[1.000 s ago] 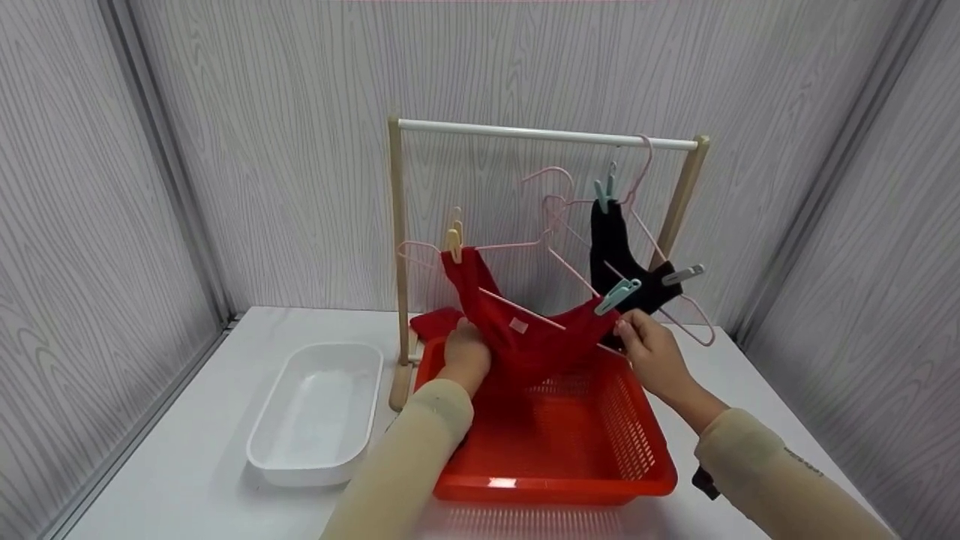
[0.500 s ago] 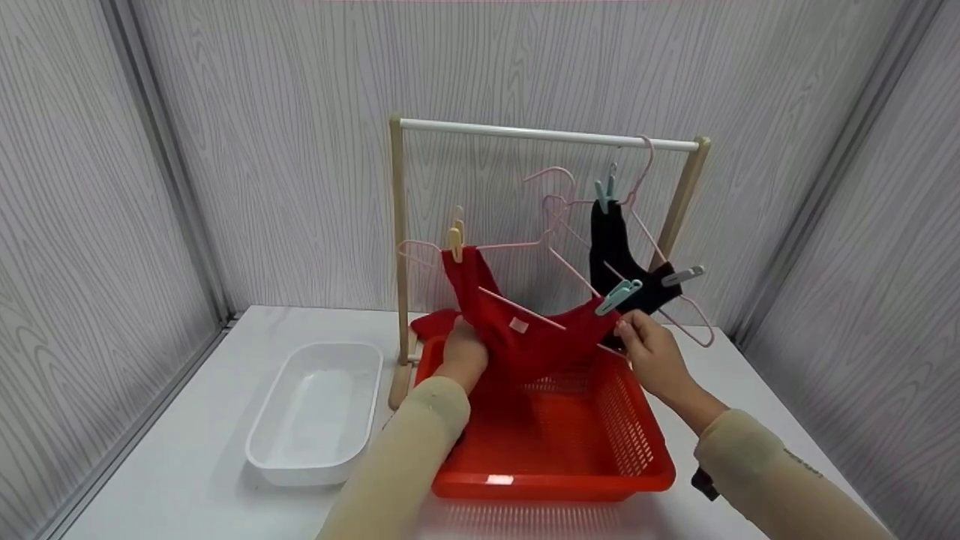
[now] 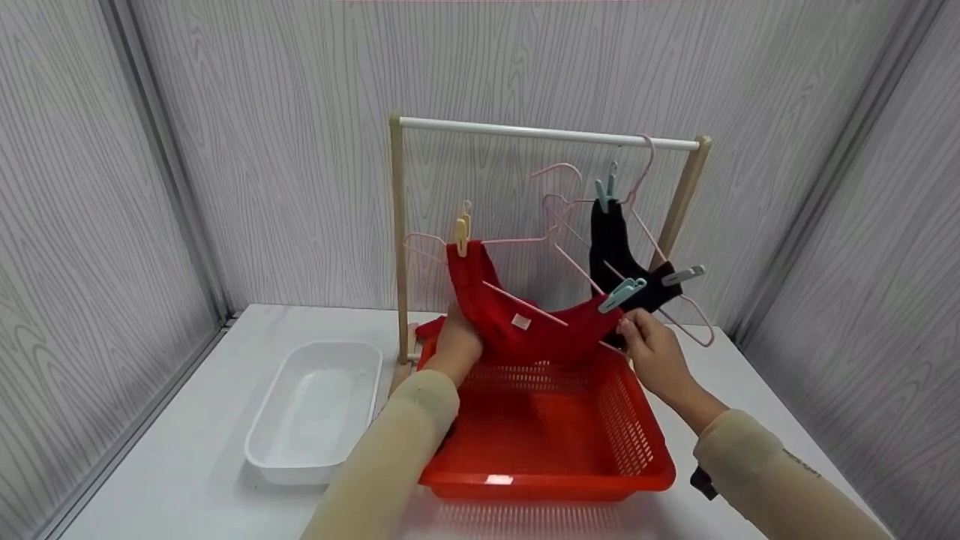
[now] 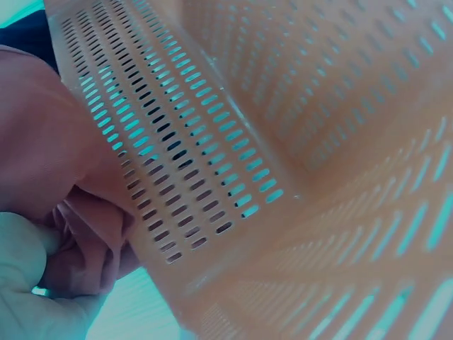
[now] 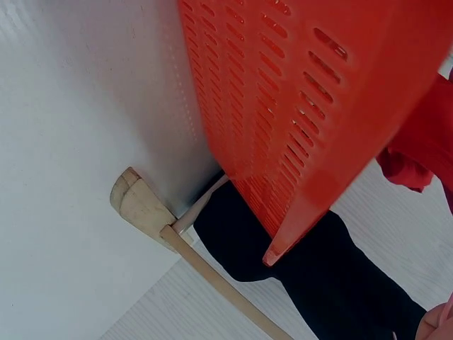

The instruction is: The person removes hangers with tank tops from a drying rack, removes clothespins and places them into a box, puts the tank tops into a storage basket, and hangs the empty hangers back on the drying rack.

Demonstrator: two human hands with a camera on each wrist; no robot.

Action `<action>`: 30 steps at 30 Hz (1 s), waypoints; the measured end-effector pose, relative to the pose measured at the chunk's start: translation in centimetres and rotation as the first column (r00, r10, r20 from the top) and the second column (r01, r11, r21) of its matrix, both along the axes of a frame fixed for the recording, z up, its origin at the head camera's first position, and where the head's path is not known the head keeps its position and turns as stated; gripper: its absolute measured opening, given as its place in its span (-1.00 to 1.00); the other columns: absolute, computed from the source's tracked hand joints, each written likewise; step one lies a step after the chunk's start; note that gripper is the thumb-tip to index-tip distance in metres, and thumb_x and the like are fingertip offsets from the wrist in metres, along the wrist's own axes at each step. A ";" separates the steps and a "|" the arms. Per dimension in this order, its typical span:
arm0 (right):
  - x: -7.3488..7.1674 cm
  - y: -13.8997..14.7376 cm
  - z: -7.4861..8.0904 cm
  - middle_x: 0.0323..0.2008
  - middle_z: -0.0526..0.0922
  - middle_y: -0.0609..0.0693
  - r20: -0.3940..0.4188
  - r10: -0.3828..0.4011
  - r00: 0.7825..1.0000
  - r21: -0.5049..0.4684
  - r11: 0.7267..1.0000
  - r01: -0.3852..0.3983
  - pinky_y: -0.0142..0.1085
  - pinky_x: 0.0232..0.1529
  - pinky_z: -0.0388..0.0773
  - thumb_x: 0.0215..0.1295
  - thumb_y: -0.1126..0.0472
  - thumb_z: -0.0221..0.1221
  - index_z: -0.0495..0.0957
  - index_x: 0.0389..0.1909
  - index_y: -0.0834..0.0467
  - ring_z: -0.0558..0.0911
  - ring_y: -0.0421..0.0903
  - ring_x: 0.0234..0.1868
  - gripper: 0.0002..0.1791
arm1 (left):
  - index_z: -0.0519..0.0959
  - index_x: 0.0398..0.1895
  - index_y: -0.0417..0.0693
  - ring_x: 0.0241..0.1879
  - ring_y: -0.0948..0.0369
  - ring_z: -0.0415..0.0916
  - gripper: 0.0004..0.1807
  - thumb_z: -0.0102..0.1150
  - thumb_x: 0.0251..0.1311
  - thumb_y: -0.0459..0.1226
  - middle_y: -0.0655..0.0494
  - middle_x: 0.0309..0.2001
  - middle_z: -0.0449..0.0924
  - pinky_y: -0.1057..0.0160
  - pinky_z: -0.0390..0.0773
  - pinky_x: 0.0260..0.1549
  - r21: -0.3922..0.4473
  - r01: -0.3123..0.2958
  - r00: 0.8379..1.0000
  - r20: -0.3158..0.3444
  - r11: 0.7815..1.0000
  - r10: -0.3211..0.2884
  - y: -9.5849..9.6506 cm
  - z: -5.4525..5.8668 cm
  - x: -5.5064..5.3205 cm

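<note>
A red garment (image 3: 517, 341) with a small white label hangs from a pink hanger (image 3: 517, 241) over the basket. A yellow clothespin (image 3: 462, 236) clips its left end, a teal clothespin (image 3: 622, 295) its right. My left hand (image 3: 459, 346) is partly hidden behind the garment in the head view. The left wrist view shows this hand pinching gathered cloth (image 4: 88, 241), tinted brownish there, just outside the basket wall. With its fingertips, my right hand (image 3: 654, 354) pinches the hanger's right end, close beside the garment's edge. The hanger's hook is off the rail.
A white rail (image 3: 525, 132) on wooden posts carries another pink hanger (image 3: 649, 237) with a black garment (image 3: 611, 251) pegged to it. The red perforated basket (image 3: 547, 484) stands in front. To its left is a white tray (image 3: 264, 466).
My left hand has gone farther back behind the red garment. The garment and its hanger have risen slightly and shifted right. My right hand has barely moved.
</note>
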State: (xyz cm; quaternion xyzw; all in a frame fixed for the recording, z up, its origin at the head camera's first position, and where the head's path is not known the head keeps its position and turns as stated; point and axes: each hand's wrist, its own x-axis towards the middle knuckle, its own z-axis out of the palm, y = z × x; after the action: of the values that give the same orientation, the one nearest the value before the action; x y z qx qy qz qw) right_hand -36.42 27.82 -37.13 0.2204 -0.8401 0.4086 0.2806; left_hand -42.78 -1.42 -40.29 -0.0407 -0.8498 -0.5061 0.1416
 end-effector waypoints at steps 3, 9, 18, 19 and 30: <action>-0.1 0.1 0.0 -0.55 0.50 -0.02 -0.016 -0.010 1.000 -0.008 1.000 0.009 -0.43 -0.48 0.42 0.51 0.33 0.03 0.51 -0.33 0.27 0.48 -0.24 -0.59 -0.82 | 0.35 0.28 -0.06 0.04 0.11 0.47 -0.57 -0.27 0.56 -0.05 -0.02 0.05 0.53 0.09 0.42 0.14 0.096 0.047 0.997 -0.060 0.994 -0.041 0.0 0.8 0.2; -0.1 0.4 0.2 -0.44 0.56 0.04 -0.100 -0.062 0.993 -0.012 0.998 0.061 -0.42 -0.40 0.32 0.49 0.35 0.03 0.52 -0.33 0.30 0.42 -0.25 -0.47 -0.82 | 0.37 0.02 0.13 -0.18 0.25 0.52 -0.55 -0.47 0.55 0.15 0.13 -0.20 0.52 0.18 0.50 -0.05 0.228 0.185 0.974 -0.172 0.956 -0.147 0.4 2.6 0.5; -0.1 0.5 0.4 -0.47 0.53 0.03 -0.125 -0.062 0.990 -0.026 0.998 0.059 -0.42 -0.43 0.31 0.49 0.35 0.04 0.52 -0.33 0.31 0.41 -0.24 -0.48 -0.82 | 0.37 -0.01 0.05 -0.19 0.22 0.49 -0.64 -0.40 0.56 0.02 0.11 -0.17 0.50 0.14 0.50 -0.04 0.089 0.184 0.954 -0.256 0.979 -0.156 0.1 4.3 1.4; -0.2 0.5 0.3 -0.48 0.53 0.03 -0.124 -0.060 0.991 -0.029 0.998 0.056 -0.42 -0.43 0.31 0.49 0.35 0.04 0.52 -0.33 0.31 0.41 -0.24 -0.48 -0.82 | 0.38 0.01 0.01 -0.16 0.20 0.49 -0.71 -0.32 0.56 -0.06 0.08 -0.13 0.50 0.13 0.51 -0.01 0.012 0.176 0.941 -0.297 0.984 -0.165 0.0 4.3 1.4; -0.4 0.7 -0.1 -0.41 0.57 0.09 -0.127 -0.066 0.990 -0.028 0.998 0.063 -0.43 -0.38 0.32 0.51 0.35 0.02 0.50 -0.32 0.33 0.43 -0.24 -0.42 -0.81 | 0.60 -0.14 -0.32 -0.02 -0.14 0.56 -0.81 0.13 0.18 -0.52 -0.27 -0.06 0.57 -0.08 0.55 0.03 -0.475 -0.033 0.811 -0.528 0.879 -0.254 -0.4 5.5 2.6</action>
State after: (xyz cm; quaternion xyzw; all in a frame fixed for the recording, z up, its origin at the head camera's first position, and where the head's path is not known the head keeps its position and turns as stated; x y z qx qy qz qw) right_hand -36.78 28.57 -37.22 0.2155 -0.8220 0.3945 0.3497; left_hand -40.20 -1.79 -34.78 -0.2749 -0.8582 -0.2601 0.3469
